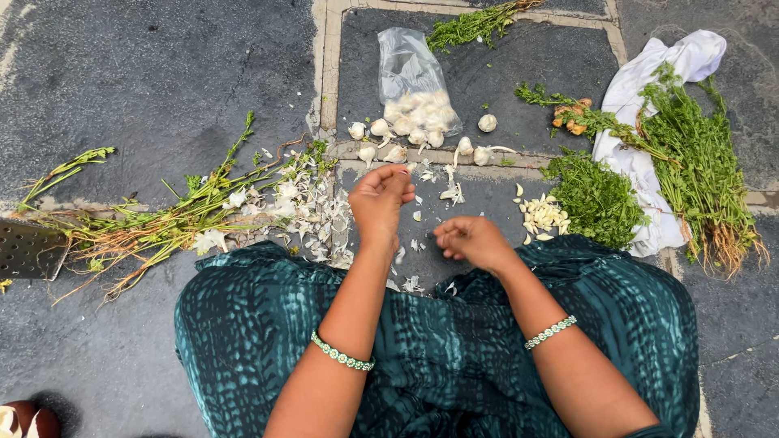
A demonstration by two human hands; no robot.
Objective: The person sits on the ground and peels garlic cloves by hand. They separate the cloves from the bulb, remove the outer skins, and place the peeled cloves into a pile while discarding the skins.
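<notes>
covering dark stone floor (pixel 146 73), garlic skins (pixel 308 211)

A: What's far right?
B: White cloth (pixel 649 77) w/ leafy green herbs (pixel 698 162) on it, ginger (pixel 570 116) just beside.
A: Left?
B: Stripped stems (pixel 162 223) on stone floor (pixel 162 73), metal grater (pixel 28 250) at edge.

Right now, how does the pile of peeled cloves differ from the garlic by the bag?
The peeled cloves are small, yellowish and bare, heaped tightly by the chopped greens. The garlic by the bag is larger, white, skin still on, and spread loosely along the paving joint. Both lie on the dark stone floor.
</notes>
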